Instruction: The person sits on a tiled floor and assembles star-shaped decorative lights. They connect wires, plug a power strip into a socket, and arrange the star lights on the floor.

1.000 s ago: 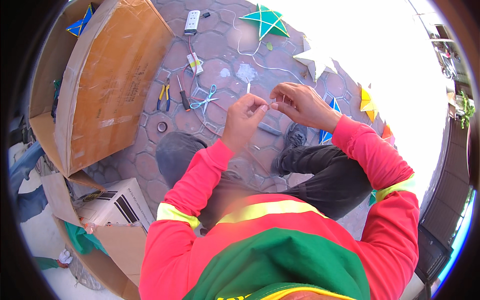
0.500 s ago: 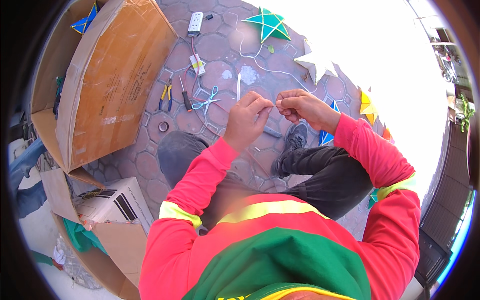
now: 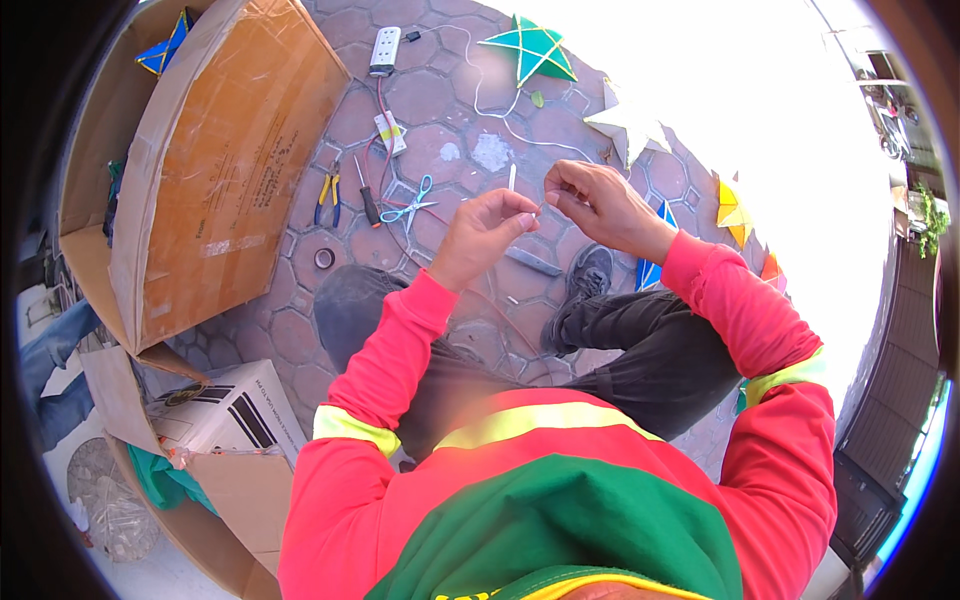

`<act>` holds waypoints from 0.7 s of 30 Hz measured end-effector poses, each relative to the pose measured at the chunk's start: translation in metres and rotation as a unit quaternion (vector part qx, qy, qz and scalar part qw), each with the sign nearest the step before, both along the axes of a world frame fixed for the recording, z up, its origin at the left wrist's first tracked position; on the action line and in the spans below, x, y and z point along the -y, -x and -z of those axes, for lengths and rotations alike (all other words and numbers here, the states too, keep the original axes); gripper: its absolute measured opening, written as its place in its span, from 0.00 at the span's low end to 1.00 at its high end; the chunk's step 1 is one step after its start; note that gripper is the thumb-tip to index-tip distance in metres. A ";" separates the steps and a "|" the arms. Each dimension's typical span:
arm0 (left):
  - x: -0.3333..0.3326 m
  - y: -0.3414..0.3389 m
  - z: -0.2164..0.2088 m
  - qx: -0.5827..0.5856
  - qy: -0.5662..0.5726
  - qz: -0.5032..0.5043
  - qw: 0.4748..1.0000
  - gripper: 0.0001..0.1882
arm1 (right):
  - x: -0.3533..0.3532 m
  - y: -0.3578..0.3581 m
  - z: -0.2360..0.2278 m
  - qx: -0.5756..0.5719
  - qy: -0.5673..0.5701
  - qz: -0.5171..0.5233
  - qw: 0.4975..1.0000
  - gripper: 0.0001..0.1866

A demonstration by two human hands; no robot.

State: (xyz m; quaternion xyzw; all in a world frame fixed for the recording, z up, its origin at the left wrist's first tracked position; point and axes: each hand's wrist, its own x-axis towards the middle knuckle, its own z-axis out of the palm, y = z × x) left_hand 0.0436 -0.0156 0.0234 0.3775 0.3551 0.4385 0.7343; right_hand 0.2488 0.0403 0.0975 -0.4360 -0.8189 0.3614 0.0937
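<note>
My left hand is raised over the paving with thumb and fingertips pinched together. A tiny pale bit shows at its fingertips, too small to name. Just to the right, my right hand is curled, thumb against fingers; what it pinches, if anything, I cannot make out. A small gap separates the two hands. Behind the left fingertips a thin white stick points upward; its lower end is hidden, so I cannot tell whether it is held. Light-blue scissors, a screwdriver and yellow-and-blue pliers lie to the left.
A white power strip with cords lies beyond the tools. Green, white, yellow and blue stars rest at the back and right. Cardboard boxes stand left. A tape roll lies near my knee.
My hands have parted slightly from fingertips nearly touching; the left moved a little left and down. The white stick now shows farther right, behind the left fingertips.
</note>
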 end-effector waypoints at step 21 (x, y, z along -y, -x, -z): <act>0.006 -0.016 0.000 -0.009 -0.064 -0.112 0.992 0.14 | 0.014 0.002 0.033 -0.195 0.212 0.079 0.955 0.10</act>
